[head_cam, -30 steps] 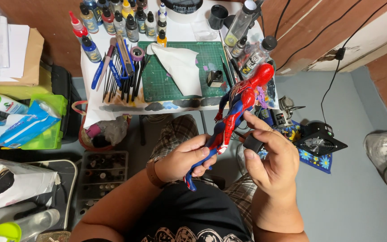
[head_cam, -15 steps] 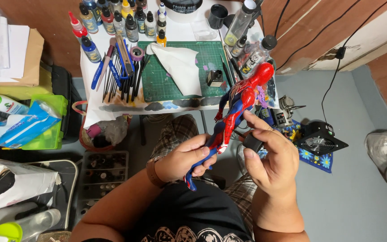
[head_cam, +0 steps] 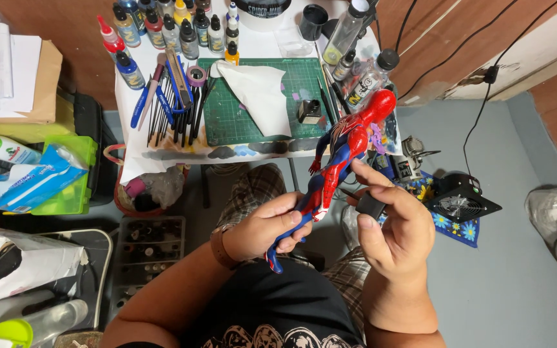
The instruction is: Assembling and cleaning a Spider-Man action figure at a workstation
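Red and blue action figure [head_cam: 343, 151] was held tilted above the lap, left hand [head_cam: 267, 225] clamped around its legs, right hand [head_cam: 398, 225] touching its torso while pinching a small black object [head_cam: 371, 205], green cutting mat [head_cam: 304, 84] beyond, paint bottles [head_cam: 182, 32] behind.

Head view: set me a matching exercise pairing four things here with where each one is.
Things:
1. red and blue action figure
2. small black object
3. white cloth
4. row of paint bottles

Places:
A. on the green cutting mat
B. legs held in the left hand
C. along the table's far edge
D. in the right hand

Pairs: 1-B, 2-D, 3-A, 4-C
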